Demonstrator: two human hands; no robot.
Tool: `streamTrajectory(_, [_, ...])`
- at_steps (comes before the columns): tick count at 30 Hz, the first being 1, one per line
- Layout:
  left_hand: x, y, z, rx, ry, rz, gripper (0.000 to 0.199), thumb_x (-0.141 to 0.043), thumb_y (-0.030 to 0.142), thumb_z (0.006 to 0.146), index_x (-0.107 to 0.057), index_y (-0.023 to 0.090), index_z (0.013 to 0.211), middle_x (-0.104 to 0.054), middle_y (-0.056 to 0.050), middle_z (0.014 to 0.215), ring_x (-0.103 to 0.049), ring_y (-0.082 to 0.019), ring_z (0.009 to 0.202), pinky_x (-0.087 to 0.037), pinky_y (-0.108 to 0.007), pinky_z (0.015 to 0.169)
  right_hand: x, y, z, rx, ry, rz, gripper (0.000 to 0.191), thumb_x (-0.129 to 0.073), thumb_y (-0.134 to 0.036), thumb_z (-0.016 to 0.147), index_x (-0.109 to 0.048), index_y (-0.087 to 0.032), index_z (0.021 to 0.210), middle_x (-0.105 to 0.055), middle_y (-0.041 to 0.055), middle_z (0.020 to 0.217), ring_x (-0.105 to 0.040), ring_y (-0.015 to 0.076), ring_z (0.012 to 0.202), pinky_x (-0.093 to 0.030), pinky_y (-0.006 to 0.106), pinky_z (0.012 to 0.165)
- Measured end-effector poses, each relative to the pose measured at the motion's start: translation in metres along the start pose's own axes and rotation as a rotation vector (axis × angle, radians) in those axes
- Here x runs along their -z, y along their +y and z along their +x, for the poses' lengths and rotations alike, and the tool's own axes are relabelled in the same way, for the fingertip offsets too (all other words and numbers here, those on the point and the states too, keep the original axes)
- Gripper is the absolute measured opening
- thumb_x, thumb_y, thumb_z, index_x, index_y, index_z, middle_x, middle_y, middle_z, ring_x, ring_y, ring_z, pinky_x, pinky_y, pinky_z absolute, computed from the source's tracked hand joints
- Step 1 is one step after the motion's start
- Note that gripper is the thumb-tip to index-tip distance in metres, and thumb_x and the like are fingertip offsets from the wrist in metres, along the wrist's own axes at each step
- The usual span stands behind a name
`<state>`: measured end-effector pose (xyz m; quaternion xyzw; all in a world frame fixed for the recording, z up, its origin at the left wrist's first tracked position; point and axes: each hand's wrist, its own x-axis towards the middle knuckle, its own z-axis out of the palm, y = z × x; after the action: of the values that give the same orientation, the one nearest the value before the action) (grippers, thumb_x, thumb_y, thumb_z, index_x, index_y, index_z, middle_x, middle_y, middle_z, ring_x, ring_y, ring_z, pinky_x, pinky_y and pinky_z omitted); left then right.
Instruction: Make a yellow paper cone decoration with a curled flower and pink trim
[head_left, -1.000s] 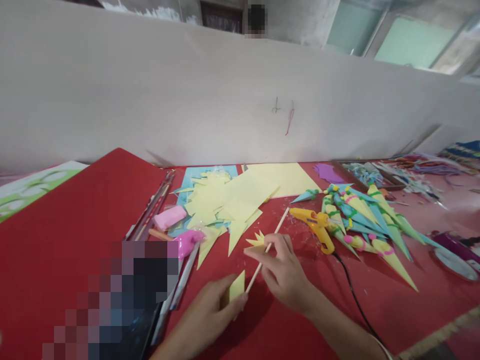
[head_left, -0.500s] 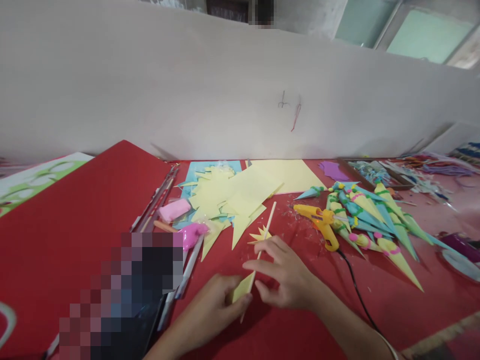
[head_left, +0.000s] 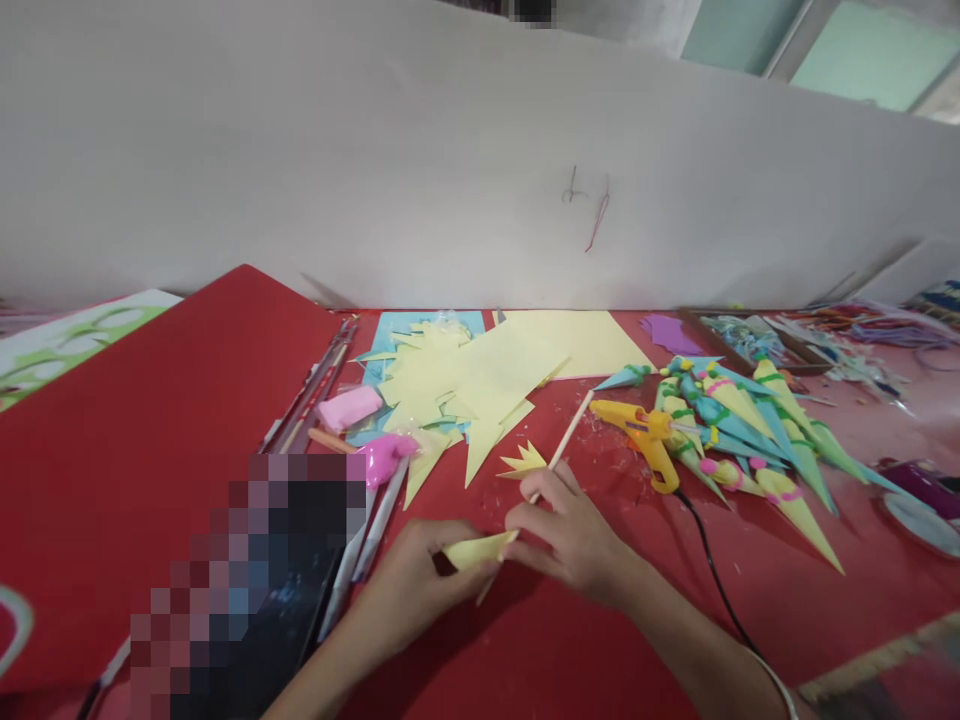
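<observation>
A small piece of yellow paper (head_left: 480, 550) is pinched between the thumb and fingers of my left hand (head_left: 424, 575). My right hand (head_left: 570, 530) is closed round a thin wooden stick (head_left: 573, 428), which slants up to the right, and its fingertips touch the paper's right end. The stick's lower tip shows below the paper. Just beyond my right hand lies a small spiky yellow paper piece (head_left: 525, 459). A yellow glue gun (head_left: 641, 435) rests to the right, beside a pile of yellow and blue paper cones (head_left: 739, 405).
Yellow paper sheets (head_left: 495, 365) and cut pieces lie behind the hands. Pink clay packs (head_left: 386, 458) and a dark, partly pixelated device (head_left: 277, 600) are at the left. The glue gun's black cord (head_left: 709, 560) runs toward my right forearm. A tray (head_left: 795, 350) stands at the back right.
The stick has tilted further to the right, and my right hand's fingers have closed on it. The yellow paper in my left hand has turned nearly level, its right end meeting my right fingertips.
</observation>
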<state>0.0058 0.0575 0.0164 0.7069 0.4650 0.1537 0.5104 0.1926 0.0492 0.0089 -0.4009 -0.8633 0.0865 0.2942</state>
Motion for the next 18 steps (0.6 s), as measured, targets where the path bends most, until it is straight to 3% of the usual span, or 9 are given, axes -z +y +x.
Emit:
streamTrajectory(3, [0.005,0.005,0.001,-0.062,0.072,-0.105,0.027,-0.052,0.035,0.074,-0.056,0.015,0.056,-0.049,0.003,0.055,-0.042,-0.01,0.054,-0.031,-0.019,0.05,-0.002,-0.001,0.0,-0.108,0.108,0.048,0.034,-0.037,-0.042,0.087,-0.058,-0.018,0.076,-0.043,0.0049,0.08,-0.042,0.0176,0.077,-0.039,0.029,0.071])
streamTrajectory(6, [0.002,0.005,0.001,-0.097,0.094,-0.191,0.021,-0.052,0.035,0.074,-0.059,0.017,0.068,-0.054,0.001,0.066,-0.045,-0.011,0.06,-0.035,-0.02,0.055,-0.004,-0.003,0.0,-0.171,0.135,0.127,0.033,-0.037,-0.043,0.087,-0.058,-0.019,0.076,-0.043,0.0043,0.081,-0.044,0.0174,0.079,-0.041,0.029,0.071])
streamTrajectory(10, [-0.01,-0.001,0.0,-0.024,0.071,-0.188,0.028,-0.047,0.037,0.077,-0.053,0.016,0.059,-0.049,0.004,0.053,-0.042,-0.01,0.051,-0.034,-0.02,0.05,-0.006,-0.007,0.001,-0.196,0.142,0.176,0.032,-0.037,-0.042,0.087,-0.057,-0.018,0.077,-0.043,0.0038,0.081,-0.046,0.0157,0.076,-0.043,0.028,0.068])
streamTrajectory(15, [-0.013,-0.005,0.0,-0.094,0.103,-0.043,0.039,-0.039,0.035,0.082,-0.043,0.017,0.048,-0.044,0.004,0.046,-0.04,-0.009,0.046,-0.031,-0.019,0.047,-0.004,-0.007,0.001,-0.174,0.078,0.13,0.031,-0.036,-0.038,0.088,-0.058,-0.018,0.08,-0.047,0.0049,0.082,-0.048,0.0156,0.075,-0.043,0.028,0.067])
streamTrajectory(18, [-0.011,-0.004,-0.001,-0.125,0.116,0.063,0.036,-0.035,0.035,0.085,-0.047,0.017,0.055,-0.05,0.003,0.052,-0.044,-0.01,0.049,-0.034,-0.02,0.049,-0.002,-0.005,0.002,-0.14,-0.01,0.166,0.027,-0.034,-0.032,0.09,-0.057,-0.018,0.085,-0.051,0.0039,0.079,-0.05,0.0139,0.072,-0.041,0.025,0.065])
